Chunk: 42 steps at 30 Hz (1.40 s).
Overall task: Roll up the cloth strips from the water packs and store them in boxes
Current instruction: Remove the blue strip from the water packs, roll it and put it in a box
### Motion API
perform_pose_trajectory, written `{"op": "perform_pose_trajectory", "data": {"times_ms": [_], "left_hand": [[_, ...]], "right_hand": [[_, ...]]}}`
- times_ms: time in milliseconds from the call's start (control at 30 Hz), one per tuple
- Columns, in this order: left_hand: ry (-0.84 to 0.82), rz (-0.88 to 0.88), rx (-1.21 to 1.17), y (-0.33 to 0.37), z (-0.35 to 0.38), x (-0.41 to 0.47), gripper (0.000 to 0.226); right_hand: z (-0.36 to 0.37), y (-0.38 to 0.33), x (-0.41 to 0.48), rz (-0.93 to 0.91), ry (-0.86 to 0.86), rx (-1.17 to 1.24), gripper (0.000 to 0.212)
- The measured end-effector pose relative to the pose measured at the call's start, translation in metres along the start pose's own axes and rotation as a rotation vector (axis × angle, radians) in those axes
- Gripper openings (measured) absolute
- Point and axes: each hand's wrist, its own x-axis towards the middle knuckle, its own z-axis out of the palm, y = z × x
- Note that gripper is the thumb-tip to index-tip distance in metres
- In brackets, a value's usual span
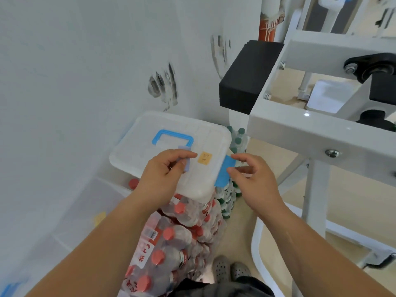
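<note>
A translucent white storage box (205,133) with a blue handle (172,137) and a small orange label (204,157) rests on stacked water packs. Its lid is shut. My left hand (165,174) hovers over the lid and pinches a small pale lilac rolled cloth strip (186,162) between thumb and fingers. My right hand (255,179) is at the box's right side, fingers apart, touching the blue side latch (226,171). Shrink-wrapped packs of red-capped water bottles (171,239) lie below the box.
A scuffed white wall fills the left. At right stands a white metal frame (310,129) with a black block (248,76). Green-capped bottle packs (236,138) sit behind the box. Another clear container (90,202) is at lower left. My shoes (230,269) are on the beige floor.
</note>
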Motion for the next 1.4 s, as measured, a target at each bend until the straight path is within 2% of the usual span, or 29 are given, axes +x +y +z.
{"op": "perform_pose_trajectory", "data": {"times_ms": [133,233,400,500,600,667,767,900,1000,1167,1267,1400], "left_hand": [[-0.012,-0.001,-0.131,-0.002,-0.009,0.001,0.028],[0.030,0.034,-0.238,-0.005,-0.026,0.000,0.031],[0.160,0.119,-0.265,-0.029,-0.069,-0.001,0.031],[0.201,0.143,-0.160,-0.051,-0.085,-0.002,0.033],[0.161,0.201,-0.039,-0.068,-0.086,-0.003,0.031],[0.150,0.252,0.038,-0.075,-0.084,-0.003,0.029],[0.163,0.296,0.086,-0.078,-0.083,-0.001,0.027],[0.144,0.315,0.120,-0.074,-0.083,0.000,0.027],[0.085,0.349,0.186,-0.064,-0.076,-0.003,0.026],[-0.064,0.545,0.329,-0.040,-0.051,-0.017,0.028],[-0.125,0.604,0.428,-0.031,-0.038,-0.018,0.025],[-0.163,0.620,0.601,-0.022,-0.025,-0.011,0.040]], "right_hand": [[0.007,-0.024,-0.005,-0.295,0.146,-0.293,0.027],[0.021,-0.054,-0.005,-0.418,0.089,-0.494,0.031],[0.071,-0.087,0.002,-0.393,-0.266,-0.743,0.052],[0.098,-0.088,0.004,-0.321,-0.347,-0.976,0.067],[0.098,-0.088,0.003,-0.305,-0.438,-1.089,0.093],[0.088,-0.095,0.002,-0.316,-0.510,-1.052,0.097],[0.067,-0.105,-0.004,-0.329,-0.532,-0.987,0.088],[0.037,-0.093,-0.017,-0.341,-0.488,-1.043,0.069],[0.026,-0.076,-0.021,-0.372,-0.420,-0.936,0.058],[0.023,-0.057,-0.014,-0.509,-0.361,-0.809,0.038],[0.022,-0.049,-0.012,-0.542,-0.320,-0.768,0.045],[0.016,-0.038,-0.020,-0.468,-0.212,-0.644,0.059]]}}
